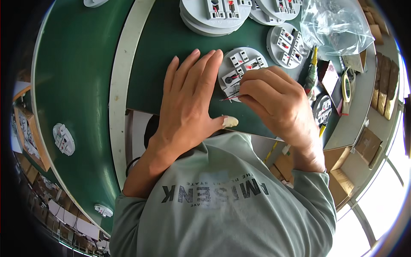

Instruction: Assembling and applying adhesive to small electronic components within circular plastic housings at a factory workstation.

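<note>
On the green worktop lies a round grey plastic base [228,64] with white terminal blocks, red bits and a small black round part. My right hand [274,96] is over its right and near side, thumb and fingers pinched together. Thin red and dark wires [230,98] stick out from between those fingertips, toward the left. The inner fingers are partly hidden. My left hand [186,94] is just left of the base, palm down with fingers stretched out, holding nothing. A pale yellowish cover wraps its thumb tip [230,121].
More round grey bases [286,45] sit beyond, some stacked [205,28]. A clear plastic bag [336,30] lies at far right, above a taped green-and-yellow tool [312,73], a black round part [322,109] and a tape roll [346,85]. Along the left runs a green conveyor belt [85,107] carrying bases.
</note>
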Action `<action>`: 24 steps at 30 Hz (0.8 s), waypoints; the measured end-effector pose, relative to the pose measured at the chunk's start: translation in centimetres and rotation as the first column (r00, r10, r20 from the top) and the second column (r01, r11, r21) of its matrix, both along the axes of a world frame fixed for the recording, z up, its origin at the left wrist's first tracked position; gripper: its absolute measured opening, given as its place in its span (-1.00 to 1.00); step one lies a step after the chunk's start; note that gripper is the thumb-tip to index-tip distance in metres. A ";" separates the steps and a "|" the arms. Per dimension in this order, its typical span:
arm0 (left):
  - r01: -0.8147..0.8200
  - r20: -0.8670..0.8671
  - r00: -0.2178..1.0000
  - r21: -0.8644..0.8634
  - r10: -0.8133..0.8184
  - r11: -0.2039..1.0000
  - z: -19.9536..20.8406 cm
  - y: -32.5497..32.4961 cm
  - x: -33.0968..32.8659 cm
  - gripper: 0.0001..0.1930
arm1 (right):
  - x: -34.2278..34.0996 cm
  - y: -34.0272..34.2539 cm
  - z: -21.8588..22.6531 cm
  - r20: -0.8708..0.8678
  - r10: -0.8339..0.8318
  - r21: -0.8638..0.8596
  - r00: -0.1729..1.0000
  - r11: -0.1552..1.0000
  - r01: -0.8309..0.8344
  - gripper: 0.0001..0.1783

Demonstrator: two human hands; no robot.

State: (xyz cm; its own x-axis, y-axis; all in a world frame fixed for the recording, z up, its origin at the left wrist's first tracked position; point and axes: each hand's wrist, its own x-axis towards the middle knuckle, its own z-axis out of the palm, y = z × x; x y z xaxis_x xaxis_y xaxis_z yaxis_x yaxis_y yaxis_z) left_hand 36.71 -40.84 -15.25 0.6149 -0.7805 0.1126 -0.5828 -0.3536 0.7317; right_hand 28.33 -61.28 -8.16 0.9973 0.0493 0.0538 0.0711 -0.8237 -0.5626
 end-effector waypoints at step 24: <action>0.024 0.162 0.987 -0.104 -0.007 0.994 -1.7 -2.9 1.9 0.19 | 0.7 0.9 -5.3 0.229 0.088 0.134 0.969 0.984 -0.121 -0.66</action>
State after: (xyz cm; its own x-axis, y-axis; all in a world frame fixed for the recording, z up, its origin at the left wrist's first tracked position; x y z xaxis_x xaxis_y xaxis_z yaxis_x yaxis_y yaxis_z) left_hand 38.58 -43.76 -16.95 0.5703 -0.7682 0.2909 -0.7007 -0.2701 0.6604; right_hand 28.98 -60.40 -13.41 0.9493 0.1279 0.2873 0.2890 -0.7152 -0.6364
